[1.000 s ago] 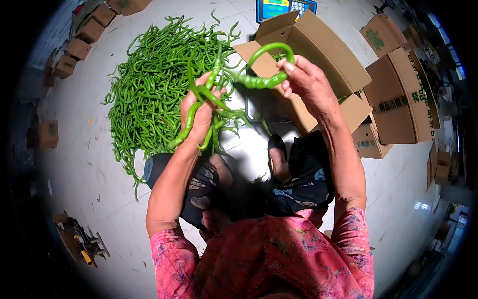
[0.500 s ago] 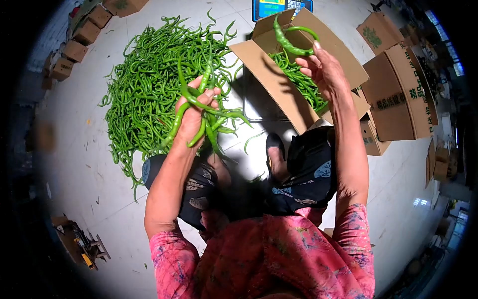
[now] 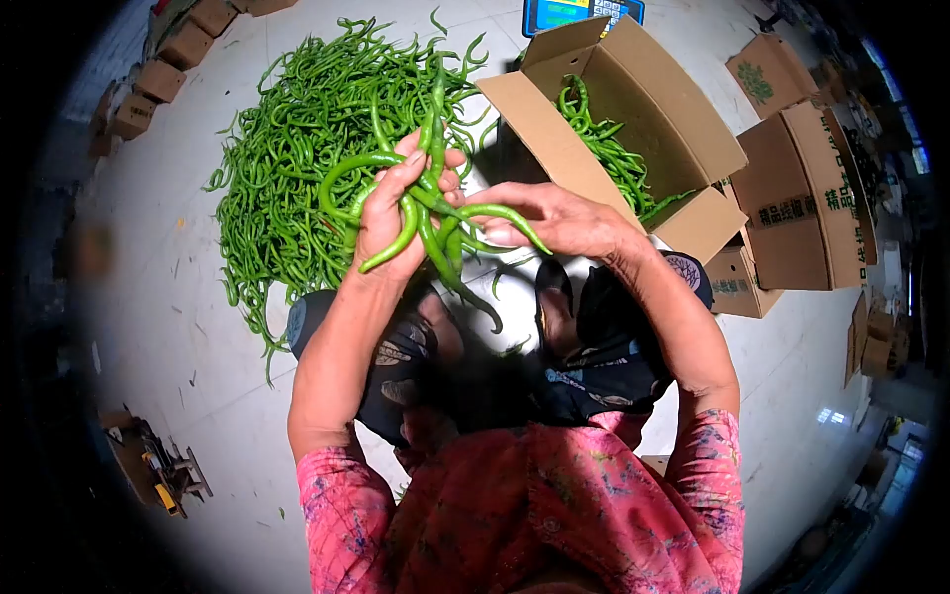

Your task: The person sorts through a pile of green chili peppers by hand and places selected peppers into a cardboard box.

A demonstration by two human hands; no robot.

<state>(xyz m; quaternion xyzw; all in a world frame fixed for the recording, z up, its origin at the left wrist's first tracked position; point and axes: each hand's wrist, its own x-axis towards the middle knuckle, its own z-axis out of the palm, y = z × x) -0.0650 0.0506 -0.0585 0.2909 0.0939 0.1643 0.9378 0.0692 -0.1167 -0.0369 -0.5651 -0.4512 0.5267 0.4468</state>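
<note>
My left hand (image 3: 388, 220) is closed around a bunch of long green chili peppers (image 3: 432, 203), whose curved ends stick out on several sides. My right hand (image 3: 572, 224) has its fingers at the right side of the bunch, closed on one curved chili pepper (image 3: 513, 220). Beyond my left hand lies a large heap of green chili peppers (image 3: 287, 158) on the floor. An open cardboard box (image 3: 559, 139), tilted beyond my right hand, holds more green chili peppers (image 3: 612, 153).
A blue device with a keypad (image 3: 584, 14) stands behind the box. Printed cardboard boxes (image 3: 792, 203) are at the right, and a row of small boxes (image 3: 158, 79) lines the far left. Some tools (image 3: 170, 475) lie at the lower left on the pale floor (image 3: 228, 396).
My right hand has come down and left from above the box to the bunch. The chili pepper it held up over the box is no longer in it. My left hand still holds its bunch.
</note>
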